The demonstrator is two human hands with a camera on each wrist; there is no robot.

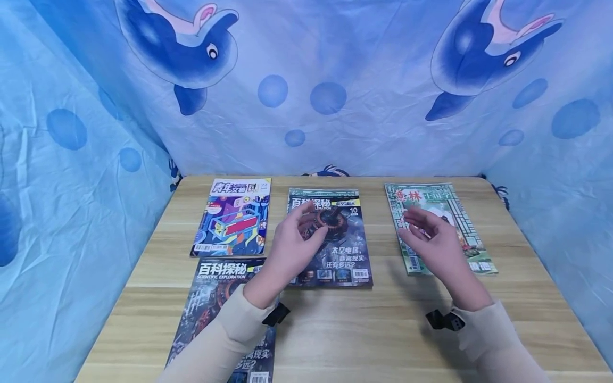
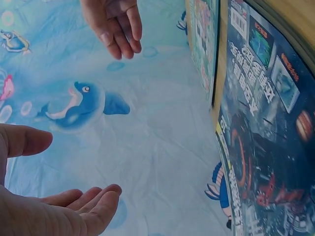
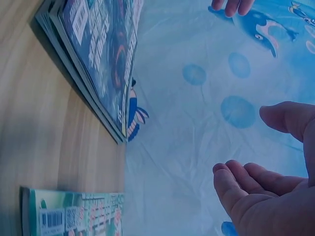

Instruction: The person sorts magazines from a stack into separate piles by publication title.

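Observation:
In the head view my left hand (image 1: 293,244) hovers over a dark "Scientific Exploration" magazine (image 1: 347,244), fingers loosely bent and thumb apart, with nothing held. That magazine lies on top of a small stack; a green edge shows beneath its top. My right hand (image 1: 435,240) is in the air over a green-covered magazine (image 1: 471,226), its fingers relaxed and its palm turned toward the left hand. Both wrist views show a gap between thumb and fingers, on the left hand (image 2: 64,211) and the right hand (image 3: 275,191) alike.
A colourful purple-and-blue magazine (image 1: 234,221) lies at the table's back left. In front of it is another dark magazine (image 1: 203,298), partly covered by my left sleeve. Blue dolphin-print cloth (image 1: 373,143) encloses the wooden table (image 1: 378,330) at the back and sides.

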